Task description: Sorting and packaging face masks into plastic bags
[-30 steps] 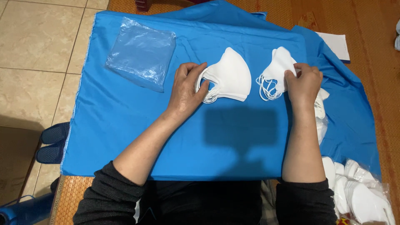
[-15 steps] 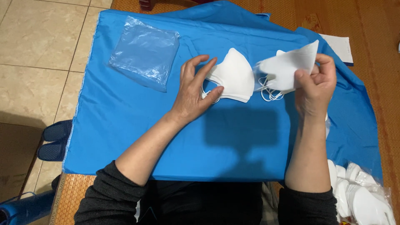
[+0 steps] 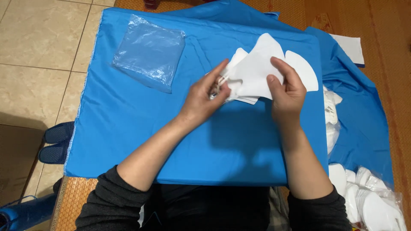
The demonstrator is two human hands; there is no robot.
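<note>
Cloth (image 3: 171, 141) spread over floor mat (image 3: 385, 77) & tiles (image 3: 38, 60). Plastic bag (image 3: 150, 51) on cloth, far-left part. Masks (image 3: 257, 70) near cloth centre, betw. left hand (image 3: 205, 96) & right hand (image 3: 287, 92), bag to their left. More masks (image 3: 332, 115) at cloth's right edge. Bagged mask pile (image 3: 372, 201) near right, off cloth. Slippers (image 3: 55, 141) on tiles left of cloth.

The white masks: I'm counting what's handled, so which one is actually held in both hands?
The folded white mask at the cloth's centre, gripped by the left hand and right hand. The loose masks at the right edge lie untouched.
</note>
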